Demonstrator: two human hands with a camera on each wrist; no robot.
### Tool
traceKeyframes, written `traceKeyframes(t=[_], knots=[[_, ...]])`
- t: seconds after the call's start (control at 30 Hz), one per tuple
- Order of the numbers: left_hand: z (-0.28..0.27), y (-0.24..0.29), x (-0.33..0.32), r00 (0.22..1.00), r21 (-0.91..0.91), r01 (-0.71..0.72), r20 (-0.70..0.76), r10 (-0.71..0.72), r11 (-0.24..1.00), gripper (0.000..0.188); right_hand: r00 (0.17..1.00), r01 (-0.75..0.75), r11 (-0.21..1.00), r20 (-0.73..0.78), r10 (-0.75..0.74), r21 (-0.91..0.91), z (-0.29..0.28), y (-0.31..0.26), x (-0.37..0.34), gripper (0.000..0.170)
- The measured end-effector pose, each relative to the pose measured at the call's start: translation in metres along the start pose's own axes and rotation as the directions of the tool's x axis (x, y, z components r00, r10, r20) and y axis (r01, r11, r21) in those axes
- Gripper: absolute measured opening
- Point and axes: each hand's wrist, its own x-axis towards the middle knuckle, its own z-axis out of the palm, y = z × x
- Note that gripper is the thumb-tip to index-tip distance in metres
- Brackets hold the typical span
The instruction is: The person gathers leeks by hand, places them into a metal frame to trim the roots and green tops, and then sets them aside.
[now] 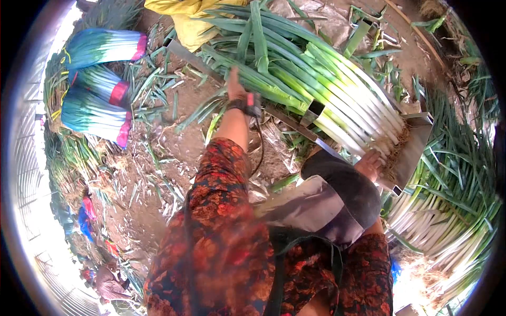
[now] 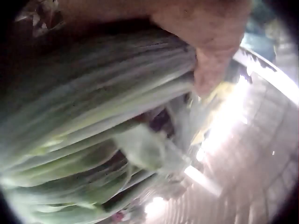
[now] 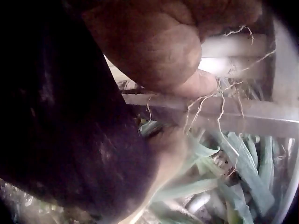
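As you look down over your work, the leeks lie in a broad sheaf across a metal rack, with leafy tops toward 12 o'clock and pale stems running down to roots at 3. Your left hand is at 12 o'clock, against the near edge of the green leaves; the left wrist view shows a digit laid along them, yet most fingers are hidden, so whether they are spread or curled you cannot tell. Your right hand rests at 3 o'clock on the white stems beside the roots; in the right wrist view it is dark, and you cannot tell whether it pinches them. Thin root strands there hang across a metal bar.

Just beyond the roots, at 3 o'clock, stands the rack's metal end plate. Outside it, from 3 to 4, you have a large loose pile of more leek plants. Toward 11 o'clock a yellow cloth lies near the leaf tips. At 10 you see three bundles with pink or red bands, and leaf scraps are strewn beside them. Between 7 and 8 o'clock, well apart from you, is another person.
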Motion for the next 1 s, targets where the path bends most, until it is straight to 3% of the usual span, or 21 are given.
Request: traceKeyframes(t=[0.1, 0.2, 0.23, 0.3, 0.33, 0.37, 0.47, 0.5, 0.57, 0.6, 0.67, 0.77, 0.8, 0.87, 0.93, 1.0], knots=[[-0.006, 0.022, 0.024, 0.992, 0.265, -0.120, 0.061, 0.107, 0.957, 0.056, 0.984, -0.042, 0.990, 0.180, 0.017, 0.138, -0.029, -0.002, 0.001, 0.070], [0.006, 0.019, 0.050, 0.971, 0.626, -0.096, -0.111, 0.210, 0.774, 0.063, 0.991, -0.035, 0.991, 0.133, 0.018, 0.129, -0.023, -0.003, 0.003, 0.070], [-0.003, 0.021, 0.069, 0.909, 0.949, -0.149, 0.021, 0.416, 0.278, 0.068, 0.991, -0.036, 0.991, 0.133, 0.018, 0.130, -0.024, -0.003, 0.004, 0.070], [-0.003, 0.023, 0.091, 0.912, 0.952, -0.121, 0.219, 0.346, -0.282, 0.069, 0.990, -0.036, 0.991, 0.137, 0.019, 0.126, -0.025, -0.002, 0.002, 0.069], [0.005, 0.027, 0.093, 0.915, 0.833, -0.109, 0.297, 0.273, -0.542, 0.069, 0.990, -0.038, 0.992, 0.142, 0.020, 0.120, -0.024, -0.002, 0.000, 0.069], [0.035, 0.042, 0.075, 0.957, 0.787, -0.109, 0.249, 0.151, -0.607, 0.067, 0.989, -0.040, 0.992, 0.143, 0.023, 0.117, -0.022, -0.003, 0.001, 0.069], [0.076, 0.092, 0.081, 0.962, 0.676, -0.273, 0.208, -0.178, -0.684, 0.066, 0.992, -0.021, 0.997, 0.123, 0.011, 0.075, -0.014, -0.001, 0.004, 0.068], [0.082, 0.106, 0.090, 0.966, 0.735, -0.253, 0.153, -0.210, -0.630, 0.062, 0.994, -0.014, 0.998, 0.112, 0.007, 0.060, -0.015, -0.003, 0.005, 0.068], [0.097, 0.130, 0.121, 0.953, 0.594, -0.290, 0.252, -0.168, -0.750, 0.057, 0.995, -0.024, 0.998, 0.097, 0.018, 0.061, -0.017, -0.004, 0.003, 0.069], [0.097, 0.139, 0.133, 0.886, 0.403, -0.301, 0.452, -0.098, -0.864, 0.052, 0.996, -0.027, 0.998, 0.092, 0.022, 0.059, -0.018, -0.005, 0.001, 0.069], [0.137, 0.152, 0.113, 0.882, 0.413, -0.275, 0.468, -0.057, -0.868, 0.046, 0.999, -0.030, 0.998, 0.037, 0.028, 0.056, -0.010, -0.004, 0.003, 0.071], [0.159, 0.118, 0.074, 0.740, 0.497, -0.502, 0.670, -0.055, -0.708, 0.040, 0.999, -0.019, 0.993, 0.037, 0.015, 0.118, 0.003, -0.004, 0.005, 0.072], [0.153, 0.097, 0.064, 0.677, 0.510, -0.663, 0.721, -0.148, -0.548, 0.039, 0.999, -0.021, 0.989, 0.048, 0.014, 0.144, 0.004, -0.001, 0.007, 0.072], [0.130, 0.070, 0.062, 0.554, 0.438, -0.828, 0.734, -0.393, -0.351, 0.040, 0.995, -0.034, 0.987, 0.098, 0.019, 0.154, -0.005, -0.001, 0.006, 0.073], [0.067, 0.071, 0.130, 0.855, 0.452, -0.481, 0.432, -0.287, -0.752, 0.035, 0.991, -0.011, 0.986, 0.130, -0.010, 0.165, -0.007, 0.001, 0.003, 0.074], [0.037, 0.092, 0.145, 0.955, 0.624, -0.198, 0.296, -0.005, -0.756, 0.033, 0.966, -0.052, 0.979, 0.260, -0.001, 0.195, -0.043, -0.004, 0.000, 0.070]])
